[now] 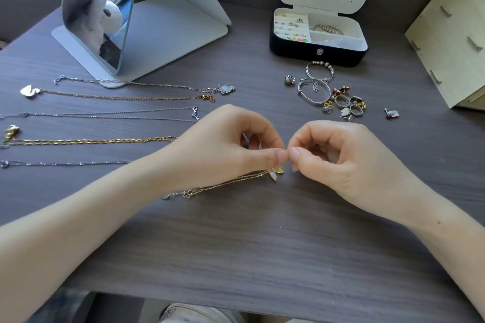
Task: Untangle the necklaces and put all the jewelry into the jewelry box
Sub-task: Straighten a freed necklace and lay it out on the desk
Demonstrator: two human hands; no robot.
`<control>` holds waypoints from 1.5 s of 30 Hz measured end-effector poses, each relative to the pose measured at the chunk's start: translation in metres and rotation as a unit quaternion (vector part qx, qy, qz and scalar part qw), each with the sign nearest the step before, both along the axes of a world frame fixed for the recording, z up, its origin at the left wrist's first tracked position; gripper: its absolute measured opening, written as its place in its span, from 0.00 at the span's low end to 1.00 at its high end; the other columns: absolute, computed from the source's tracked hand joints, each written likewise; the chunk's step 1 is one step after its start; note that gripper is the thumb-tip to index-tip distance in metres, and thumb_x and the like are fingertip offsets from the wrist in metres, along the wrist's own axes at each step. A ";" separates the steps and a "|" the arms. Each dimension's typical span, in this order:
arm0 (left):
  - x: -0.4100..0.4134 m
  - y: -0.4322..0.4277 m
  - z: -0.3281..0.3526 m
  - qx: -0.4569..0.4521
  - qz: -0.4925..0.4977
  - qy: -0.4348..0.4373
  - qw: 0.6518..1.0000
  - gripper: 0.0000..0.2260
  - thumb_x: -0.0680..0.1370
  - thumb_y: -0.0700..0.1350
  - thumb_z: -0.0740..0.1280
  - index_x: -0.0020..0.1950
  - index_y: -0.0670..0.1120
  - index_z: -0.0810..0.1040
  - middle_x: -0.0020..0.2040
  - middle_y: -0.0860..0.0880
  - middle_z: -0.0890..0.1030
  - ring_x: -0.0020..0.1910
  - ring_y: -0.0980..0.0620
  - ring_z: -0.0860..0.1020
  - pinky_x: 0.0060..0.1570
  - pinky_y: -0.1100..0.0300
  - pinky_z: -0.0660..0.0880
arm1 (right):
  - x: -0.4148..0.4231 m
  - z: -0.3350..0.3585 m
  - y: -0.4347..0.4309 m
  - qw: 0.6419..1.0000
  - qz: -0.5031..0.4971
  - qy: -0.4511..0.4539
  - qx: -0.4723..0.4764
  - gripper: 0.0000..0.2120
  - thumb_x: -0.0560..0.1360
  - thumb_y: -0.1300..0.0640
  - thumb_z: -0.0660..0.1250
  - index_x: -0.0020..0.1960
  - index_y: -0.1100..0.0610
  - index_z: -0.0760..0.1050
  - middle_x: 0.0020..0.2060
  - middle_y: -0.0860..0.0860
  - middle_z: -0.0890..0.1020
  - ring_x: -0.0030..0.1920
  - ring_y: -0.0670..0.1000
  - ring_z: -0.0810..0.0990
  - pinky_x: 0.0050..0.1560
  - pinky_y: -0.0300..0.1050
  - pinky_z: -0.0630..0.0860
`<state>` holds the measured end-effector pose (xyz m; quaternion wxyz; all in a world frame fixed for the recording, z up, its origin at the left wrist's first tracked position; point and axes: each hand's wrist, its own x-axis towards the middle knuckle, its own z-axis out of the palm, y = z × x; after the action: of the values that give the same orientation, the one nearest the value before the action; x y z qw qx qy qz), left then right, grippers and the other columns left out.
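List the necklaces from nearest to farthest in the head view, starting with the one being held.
Fine gold necklace pinched by left hand and right hand → plain silver chain → braided gold chain → silver antler-pendant chain → rose-gold heart-pendant chain → silver white-pendant chain.

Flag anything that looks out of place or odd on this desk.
Nothing looks damaged. A jumbled heap of rings, bangles and earrings lies loose on the table before the open jewelry box, and one red stud sits apart to its right.
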<state>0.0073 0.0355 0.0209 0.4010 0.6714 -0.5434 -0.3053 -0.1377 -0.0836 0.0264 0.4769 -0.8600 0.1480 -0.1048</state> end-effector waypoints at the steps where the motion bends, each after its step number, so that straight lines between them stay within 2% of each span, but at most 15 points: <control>1: 0.000 0.000 0.000 0.002 -0.003 -0.004 1.000 0.07 0.69 0.54 0.68 0.37 0.52 0.81 0.28 0.55 0.75 0.26 0.59 0.67 0.28 0.69 0.63 | 0.000 0.000 0.000 1.000 0.003 0.000 -0.004 0.07 0.72 0.57 0.66 0.36 0.53 0.76 0.28 0.44 0.75 0.27 0.41 0.68 0.30 0.31 0.65; 5: -0.001 -0.001 0.000 0.007 0.002 -0.009 1.000 0.05 0.68 0.51 0.67 0.36 0.51 0.78 0.28 0.55 0.73 0.27 0.58 0.66 0.29 0.67 0.63 | -0.002 0.001 0.001 0.998 0.027 0.013 -0.053 0.05 0.70 0.55 0.64 0.36 0.51 0.75 0.30 0.42 0.75 0.29 0.42 0.69 0.31 0.31 0.66; 9: -0.002 0.000 -0.001 0.001 -0.009 -0.073 0.997 0.04 0.67 0.50 0.66 0.33 0.52 0.76 0.31 0.54 0.74 0.31 0.58 0.68 0.33 0.69 0.64 | -0.002 -0.001 0.003 0.991 0.042 0.016 -0.124 0.04 0.69 0.51 0.63 0.36 0.47 0.72 0.33 0.40 0.74 0.34 0.41 0.71 0.35 0.29 0.66; 11: -0.002 0.000 -0.003 -0.048 -0.032 -0.164 0.985 0.05 0.68 0.52 0.64 0.34 0.53 0.74 0.33 0.56 0.73 0.35 0.58 0.69 0.37 0.70 0.64 | -0.002 -0.002 0.002 0.988 0.048 0.024 -0.143 0.04 0.68 0.48 0.61 0.36 0.46 0.71 0.34 0.41 0.74 0.35 0.42 0.72 0.35 0.30 0.66; 14: 0.001 -0.003 -0.005 -0.124 -0.079 -0.323 0.935 0.06 0.69 0.48 0.63 0.37 0.48 0.76 0.36 0.55 0.73 0.38 0.56 0.66 0.41 0.65 0.65 | -0.002 -0.003 0.001 0.988 0.045 0.040 -0.142 0.03 0.68 0.52 0.63 0.36 0.48 0.72 0.33 0.43 0.74 0.33 0.43 0.70 0.34 0.31 0.66; 17: 0.002 -0.004 -0.006 -0.156 -0.071 -0.380 0.909 0.07 0.70 0.47 0.62 0.37 0.46 0.76 0.37 0.52 0.75 0.39 0.53 0.66 0.40 0.56 0.69 | 0.000 -0.002 0.002 0.991 0.036 0.044 -0.118 0.03 0.68 0.53 0.63 0.35 0.48 0.73 0.30 0.43 0.73 0.31 0.43 0.70 0.33 0.31 0.65; 19: 0.000 -0.003 -0.007 -0.149 -0.055 -0.347 0.924 0.07 0.70 0.48 0.62 0.37 0.46 0.76 0.37 0.53 0.74 0.39 0.53 0.67 0.41 0.59 0.68 | 0.001 0.000 0.002 0.994 0.030 0.041 -0.099 0.04 0.68 0.53 0.63 0.35 0.48 0.73 0.29 0.42 0.74 0.29 0.42 0.70 0.31 0.31 0.65; 22: -0.002 -0.001 -0.004 -0.082 -0.017 -0.206 0.975 0.06 0.68 0.54 0.61 0.36 0.52 0.73 0.38 0.55 0.75 0.39 0.57 0.70 0.42 0.67 0.66 | 0.002 0.002 0.001 0.995 0.024 0.031 -0.092 0.04 0.68 0.53 0.63 0.35 0.49 0.74 0.29 0.42 0.75 0.29 0.42 0.70 0.31 0.32 0.66; 24: -0.004 -0.001 -0.002 -0.033 0.012 -0.104 0.994 0.06 0.67 0.55 0.63 0.35 0.54 0.74 0.36 0.53 0.77 0.35 0.58 0.71 0.37 0.65 0.68 | 0.002 0.003 0.001 0.996 0.026 0.025 -0.076 0.05 0.69 0.54 0.63 0.35 0.50 0.74 0.29 0.43 0.75 0.29 0.42 0.70 0.31 0.33 0.66; 26: -0.004 -0.002 0.000 -0.008 0.031 -0.010 0.999 0.04 0.67 0.50 0.66 0.35 0.51 0.76 0.33 0.51 0.78 0.30 0.57 0.71 0.33 0.63 0.68 | 0.003 0.004 0.001 0.999 0.029 0.021 -0.036 0.05 0.70 0.54 0.63 0.35 0.51 0.74 0.29 0.45 0.75 0.29 0.41 0.69 0.31 0.34 0.66; 29: -0.003 -0.003 0.000 -0.001 0.032 0.116 0.993 0.01 0.67 0.45 0.67 0.37 0.49 0.77 0.33 0.53 0.80 0.33 0.56 0.75 0.38 0.61 0.71 | 0.004 0.005 -0.001 0.999 0.027 0.020 0.040 0.06 0.70 0.55 0.63 0.34 0.51 0.75 0.29 0.46 0.76 0.30 0.42 0.69 0.32 0.33 0.66; 31: 0.000 -0.004 0.000 0.003 0.035 0.171 0.985 0.04 0.67 0.44 0.68 0.40 0.47 0.77 0.34 0.53 0.82 0.34 0.56 0.76 0.40 0.62 0.71 | 0.005 0.004 -0.003 0.997 0.030 0.028 0.065 0.07 0.71 0.54 0.64 0.35 0.51 0.76 0.29 0.46 0.77 0.30 0.42 0.70 0.32 0.32 0.66; 34: 0.003 -0.004 0.001 0.007 0.042 0.199 0.979 0.07 0.66 0.44 0.68 0.43 0.46 0.76 0.36 0.50 0.84 0.35 0.55 0.76 0.39 0.65 0.71 | 0.008 0.005 -0.006 0.995 0.033 0.044 0.086 0.09 0.73 0.55 0.67 0.34 0.51 0.76 0.29 0.46 0.78 0.30 0.41 0.72 0.33 0.29 0.67; 38: 0.004 -0.005 0.001 0.013 0.044 0.218 0.975 0.10 0.64 0.44 0.71 0.44 0.46 0.76 0.36 0.50 0.84 0.36 0.54 0.79 0.44 0.62 0.73 | 0.011 0.008 -0.011 0.993 0.032 0.066 0.090 0.10 0.75 0.55 0.67 0.34 0.51 0.77 0.28 0.46 0.79 0.31 0.41 0.74 0.35 0.28 0.69; 45: 0.004 -0.005 0.000 0.013 0.029 0.224 0.974 0.11 0.64 0.41 0.72 0.44 0.45 0.76 0.35 0.50 0.83 0.34 0.54 0.78 0.40 0.62 0.75 | 0.014 0.009 -0.014 0.991 0.064 0.089 0.074 0.05 0.69 0.51 0.65 0.36 0.48 0.78 0.29 0.46 0.79 0.31 0.42 0.74 0.35 0.31 0.71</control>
<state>0.0109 0.0304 0.0205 0.5123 0.6065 -0.4163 -0.4432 -0.1233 -0.0979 0.0351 0.5299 -0.8360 0.1417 0.0143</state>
